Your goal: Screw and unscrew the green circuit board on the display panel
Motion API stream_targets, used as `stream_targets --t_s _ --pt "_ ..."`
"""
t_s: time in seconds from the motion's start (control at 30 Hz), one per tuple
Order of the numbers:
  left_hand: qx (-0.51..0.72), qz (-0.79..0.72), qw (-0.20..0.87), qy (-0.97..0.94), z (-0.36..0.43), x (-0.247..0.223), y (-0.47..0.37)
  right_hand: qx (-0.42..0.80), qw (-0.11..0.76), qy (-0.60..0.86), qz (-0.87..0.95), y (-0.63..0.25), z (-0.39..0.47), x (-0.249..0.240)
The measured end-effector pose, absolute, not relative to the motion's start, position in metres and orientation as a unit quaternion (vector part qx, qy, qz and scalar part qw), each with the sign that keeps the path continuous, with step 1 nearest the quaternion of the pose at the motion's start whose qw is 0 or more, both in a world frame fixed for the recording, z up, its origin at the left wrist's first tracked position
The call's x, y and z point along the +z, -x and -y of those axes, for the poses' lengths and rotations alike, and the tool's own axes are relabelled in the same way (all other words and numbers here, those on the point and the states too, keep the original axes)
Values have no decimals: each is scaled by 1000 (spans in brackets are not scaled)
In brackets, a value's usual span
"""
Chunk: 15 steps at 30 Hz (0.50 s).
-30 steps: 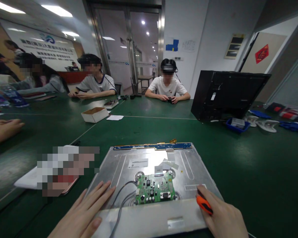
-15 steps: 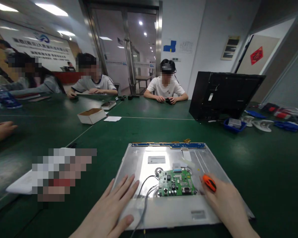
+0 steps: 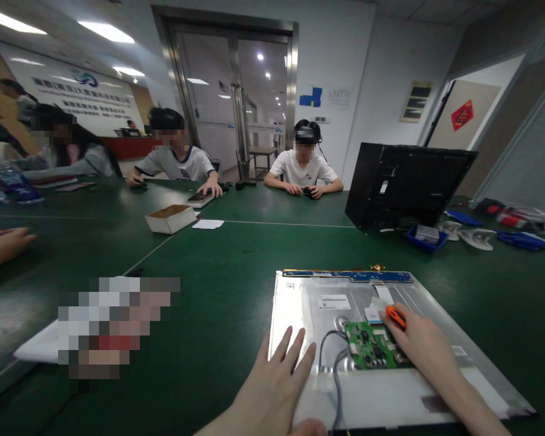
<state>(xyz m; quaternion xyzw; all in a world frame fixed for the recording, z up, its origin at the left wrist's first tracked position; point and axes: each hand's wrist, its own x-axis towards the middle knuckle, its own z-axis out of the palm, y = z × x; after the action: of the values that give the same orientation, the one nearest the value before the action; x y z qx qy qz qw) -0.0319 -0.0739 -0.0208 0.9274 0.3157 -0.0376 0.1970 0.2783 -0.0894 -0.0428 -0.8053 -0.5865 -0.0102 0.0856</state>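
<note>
A silver display panel (image 3: 318, 339) lies back side up on the green table, with a blue circuit strip (image 3: 340, 276) along its far edge. On its middle sits a green circuit board (image 3: 367, 345), partly covered by my right arm, with dark cables (image 3: 338, 387) running toward me. My left hand (image 3: 277, 381) rests flat on the panel's left part, fingers spread. My right hand (image 3: 413, 333) is closed on an orange-and-black tool (image 3: 396, 317) above the far edge of the board, near a white ribbon cable (image 3: 383, 293).
A black monitor housing (image 3: 404, 181) stands at the back right beside a blue tray (image 3: 427, 241). An open box (image 3: 170, 219) and a paper (image 3: 208, 224) are at the back left. Several people sit around the table (image 3: 236, 254); another person's hand (image 3: 4, 245) is at far left.
The panel and my left hand have moved right in view. My right hand has shifted with the tool to the board's far edge. A person across has reached a hand to a small box.
</note>
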Motion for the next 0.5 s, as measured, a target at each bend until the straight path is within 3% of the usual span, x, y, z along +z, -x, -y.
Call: stream_targets --t_s 0.5 --pt "-2 -293 172 -941 71 -35 -25 -42 102 804 584 -348 96 -54"
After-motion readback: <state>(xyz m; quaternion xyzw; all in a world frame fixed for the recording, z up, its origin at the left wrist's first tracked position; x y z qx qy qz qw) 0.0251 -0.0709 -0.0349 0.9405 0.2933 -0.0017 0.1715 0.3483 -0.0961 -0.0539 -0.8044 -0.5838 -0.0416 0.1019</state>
